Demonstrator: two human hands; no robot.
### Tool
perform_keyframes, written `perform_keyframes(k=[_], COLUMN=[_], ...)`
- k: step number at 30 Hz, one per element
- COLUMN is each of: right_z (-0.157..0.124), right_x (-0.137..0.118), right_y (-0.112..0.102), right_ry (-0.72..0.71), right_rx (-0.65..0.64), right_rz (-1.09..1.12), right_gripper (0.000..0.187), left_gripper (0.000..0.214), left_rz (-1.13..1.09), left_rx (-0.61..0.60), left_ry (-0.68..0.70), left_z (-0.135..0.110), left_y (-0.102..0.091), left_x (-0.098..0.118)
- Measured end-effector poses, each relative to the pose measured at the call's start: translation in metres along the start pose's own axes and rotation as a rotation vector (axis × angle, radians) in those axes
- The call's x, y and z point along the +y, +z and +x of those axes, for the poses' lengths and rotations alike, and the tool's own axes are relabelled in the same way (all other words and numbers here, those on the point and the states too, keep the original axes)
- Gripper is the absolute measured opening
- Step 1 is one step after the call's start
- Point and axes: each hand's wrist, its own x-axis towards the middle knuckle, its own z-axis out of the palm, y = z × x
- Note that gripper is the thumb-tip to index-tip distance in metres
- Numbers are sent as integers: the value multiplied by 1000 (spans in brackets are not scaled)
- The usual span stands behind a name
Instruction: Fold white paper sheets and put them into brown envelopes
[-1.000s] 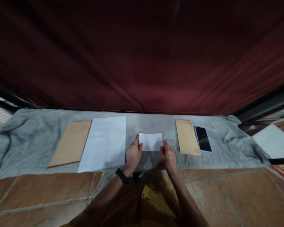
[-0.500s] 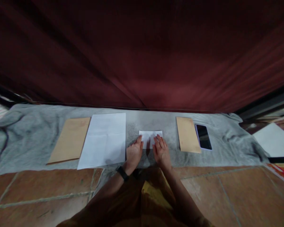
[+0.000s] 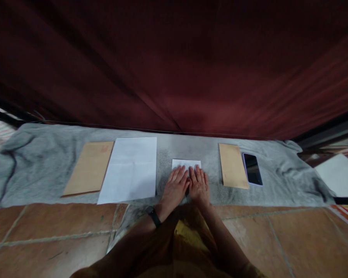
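A small folded white paper (image 3: 186, 163) lies on a grey cloth (image 3: 40, 170) spread over the floor. My left hand (image 3: 175, 187) and my right hand (image 3: 199, 185) rest side by side on top of it, fingers stretched flat and pressing down, covering most of the paper. Only its far edge shows beyond my fingertips. A black band sits on my left wrist (image 3: 153, 215).
On the cloth to the left lie a large white sheet (image 3: 130, 168) and a brown envelope (image 3: 89, 167). To the right lie another brown envelope (image 3: 232, 165) and a dark phone (image 3: 252, 168). A dark red curtain (image 3: 174, 65) hangs behind. Terracotta floor tiles (image 3: 46, 235) lie in front.
Both hands left the paper's side edges, came together and now lie flat on top of it. The paper looks smaller than a second ago.
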Motion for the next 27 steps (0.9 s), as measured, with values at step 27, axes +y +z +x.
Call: perform_keyframes(k=[27], right_z=[-7], right_x=[5], right_y=[4], right_ry=[56], right_rx=[92], right_rz=[-8], right_gripper=[57], left_gripper=[61], left_rz=[9], left_rx=[-46], left_ry=[-67], left_z=[27], left_y=[12], left_x=[-7])
